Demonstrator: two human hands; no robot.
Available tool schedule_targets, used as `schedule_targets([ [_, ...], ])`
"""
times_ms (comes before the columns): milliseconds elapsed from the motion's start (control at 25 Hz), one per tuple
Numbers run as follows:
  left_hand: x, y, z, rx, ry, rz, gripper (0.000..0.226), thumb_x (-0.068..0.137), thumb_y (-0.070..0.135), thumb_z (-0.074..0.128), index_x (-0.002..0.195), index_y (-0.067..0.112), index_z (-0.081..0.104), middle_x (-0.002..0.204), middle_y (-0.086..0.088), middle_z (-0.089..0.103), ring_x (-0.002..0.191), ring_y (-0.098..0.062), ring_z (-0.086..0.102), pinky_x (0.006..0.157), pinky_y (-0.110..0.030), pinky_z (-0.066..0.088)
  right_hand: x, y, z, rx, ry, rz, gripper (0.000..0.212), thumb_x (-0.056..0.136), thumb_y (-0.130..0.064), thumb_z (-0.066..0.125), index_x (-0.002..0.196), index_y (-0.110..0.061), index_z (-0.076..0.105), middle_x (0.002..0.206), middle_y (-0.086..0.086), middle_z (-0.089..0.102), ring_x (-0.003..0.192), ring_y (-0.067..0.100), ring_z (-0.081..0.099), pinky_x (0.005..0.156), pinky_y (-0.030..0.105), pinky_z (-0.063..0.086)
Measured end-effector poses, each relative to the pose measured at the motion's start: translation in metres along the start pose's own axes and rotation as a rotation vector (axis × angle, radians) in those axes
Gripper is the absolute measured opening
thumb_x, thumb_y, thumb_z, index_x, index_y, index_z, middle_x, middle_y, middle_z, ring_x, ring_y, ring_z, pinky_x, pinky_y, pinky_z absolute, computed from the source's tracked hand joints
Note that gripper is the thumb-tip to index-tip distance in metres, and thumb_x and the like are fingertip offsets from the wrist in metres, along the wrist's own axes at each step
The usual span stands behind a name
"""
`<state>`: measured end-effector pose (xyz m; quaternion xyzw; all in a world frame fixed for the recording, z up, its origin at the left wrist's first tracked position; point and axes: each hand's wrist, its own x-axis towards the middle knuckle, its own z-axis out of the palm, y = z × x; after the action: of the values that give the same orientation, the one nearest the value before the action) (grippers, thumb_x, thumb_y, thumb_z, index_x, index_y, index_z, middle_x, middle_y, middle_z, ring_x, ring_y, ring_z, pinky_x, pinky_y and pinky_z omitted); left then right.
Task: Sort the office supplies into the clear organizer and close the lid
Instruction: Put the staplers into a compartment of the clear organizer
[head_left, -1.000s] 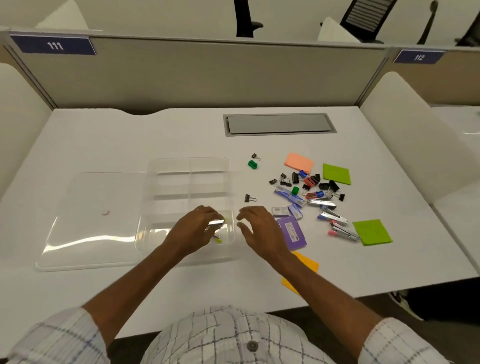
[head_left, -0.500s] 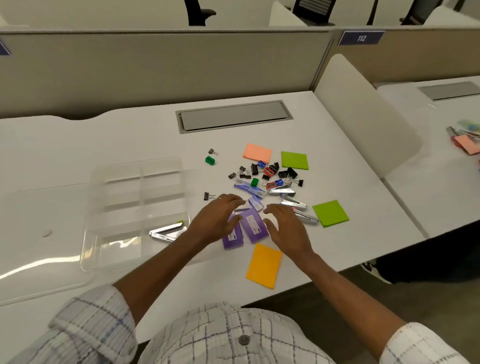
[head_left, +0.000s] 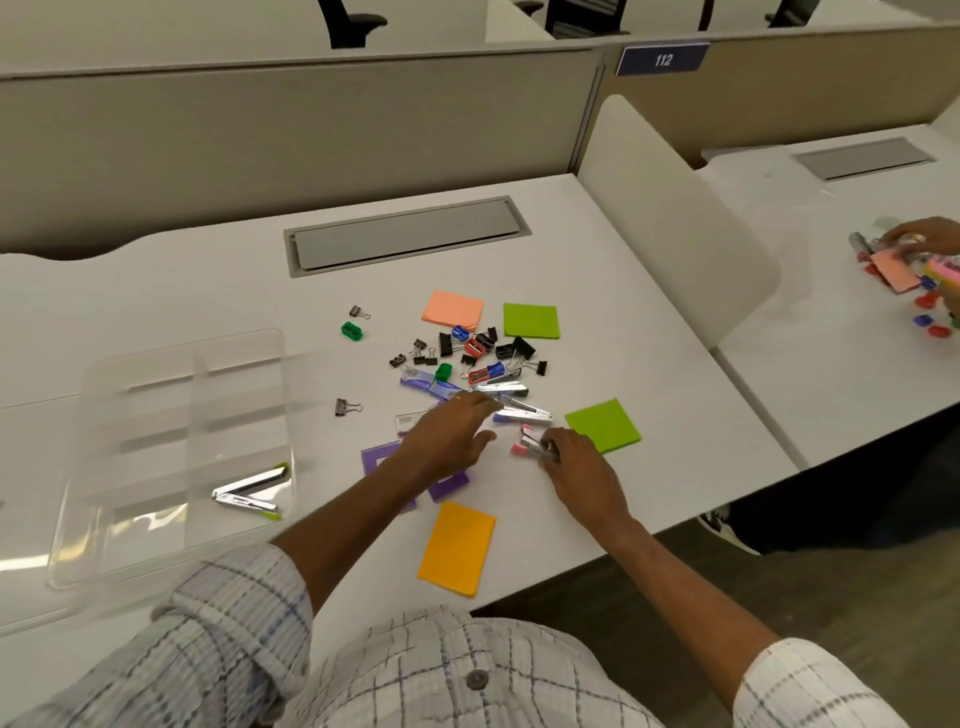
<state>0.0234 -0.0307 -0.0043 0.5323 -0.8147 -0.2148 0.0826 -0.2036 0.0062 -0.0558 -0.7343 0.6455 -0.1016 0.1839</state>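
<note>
The clear organizer (head_left: 284, 364) lies at the left with its lid (head_left: 31, 519) folded open beside it. A green-tipped stapler (head_left: 249, 491) rests in its near right compartment. My left hand (head_left: 447, 436) is spread over the loose supplies, fingertips at a blue stapler (head_left: 522, 414), with two purple staple boxes (head_left: 378, 457) partly hidden under it. My right hand (head_left: 576, 462) pinches a pink stapler (head_left: 527, 446) on the desk. Binder clips and sharpeners (head_left: 467, 353) are piled just beyond.
An orange sticky pad (head_left: 457, 548) lies near the desk's front edge, green pads (head_left: 602, 425) (head_left: 531, 320) and a peach pad (head_left: 453, 309) lie around the pile. A cable hatch (head_left: 410, 234) is at the back. Another person's hand (head_left: 924, 239) works at the right-hand desk.
My left hand left the organizer, where the green stapler now lies, and moved right to the pile. My right hand reached forward and closed on the pink stapler. The view turned right.
</note>
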Motion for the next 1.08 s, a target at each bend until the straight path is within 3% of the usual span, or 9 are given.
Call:
schedule_targets([
  [200, 0.039, 0.016, 0.023, 0.071, 0.011, 0.060, 0.055, 0.096, 0.017, 0.059, 0.148, 0.015, 0.042, 0.152, -0.007, 0.046, 0.137, -0.026, 0.045, 0.108, -0.040, 0.044, -0.012, 0.009, 0.001, 0.026, -0.096, -0.093, 0.046, 0.096, -0.023, 0.061, 0.140, -0.023, 0.046, 0.125, 0.002, 0.059, 0.113, 0.020, 0.054, 0.084, 0.037, 0.053],
  [440, 0.060, 0.015, 0.052, 0.197, -0.038, 0.099, 0.057, 0.094, 0.007, 0.056, 0.149, 0.013, 0.041, 0.152, -0.010, 0.046, 0.141, -0.027, 0.040, 0.115, -0.042, 0.037, -0.032, 0.037, -0.015, 0.071, -0.078, -0.124, 0.044, 0.098, -0.022, 0.059, 0.141, -0.022, 0.050, 0.128, 0.000, 0.059, 0.118, 0.019, 0.054, 0.093, 0.036, 0.052],
  [600, 0.059, 0.012, 0.055, 0.235, -0.004, 0.107, 0.042, 0.093, 0.013, 0.062, 0.134, 0.015, 0.058, 0.131, -0.009, 0.062, 0.121, -0.028, 0.056, 0.097, -0.040, 0.049, -0.035, 0.051, -0.025, 0.058, -0.041, -0.080, 0.042, 0.099, -0.021, 0.058, 0.140, -0.019, 0.053, 0.132, 0.002, 0.059, 0.118, 0.021, 0.055, 0.095, 0.036, 0.052],
  [720, 0.046, 0.010, 0.049, 0.121, 0.014, 0.074, 0.031, 0.096, 0.016, 0.059, 0.127, 0.018, 0.061, 0.122, -0.004, 0.061, 0.109, -0.024, 0.059, 0.079, -0.035, 0.052, -0.032, 0.052, -0.026, 0.052, -0.036, -0.078, 0.040, 0.100, -0.021, 0.057, 0.140, -0.020, 0.053, 0.133, 0.001, 0.058, 0.119, 0.019, 0.055, 0.097, 0.034, 0.051],
  [1080, -0.048, -0.021, -0.003, -0.225, 0.209, -0.189, 0.037, 0.099, 0.025, 0.057, 0.135, 0.018, 0.057, 0.130, -0.002, 0.058, 0.117, -0.017, 0.053, 0.090, -0.027, 0.049, -0.002, -0.008, -0.005, 0.116, -0.024, -0.239, 0.037, 0.099, -0.015, 0.058, 0.136, -0.014, 0.055, 0.126, 0.006, 0.061, 0.111, 0.022, 0.056, 0.093, 0.033, 0.050],
])
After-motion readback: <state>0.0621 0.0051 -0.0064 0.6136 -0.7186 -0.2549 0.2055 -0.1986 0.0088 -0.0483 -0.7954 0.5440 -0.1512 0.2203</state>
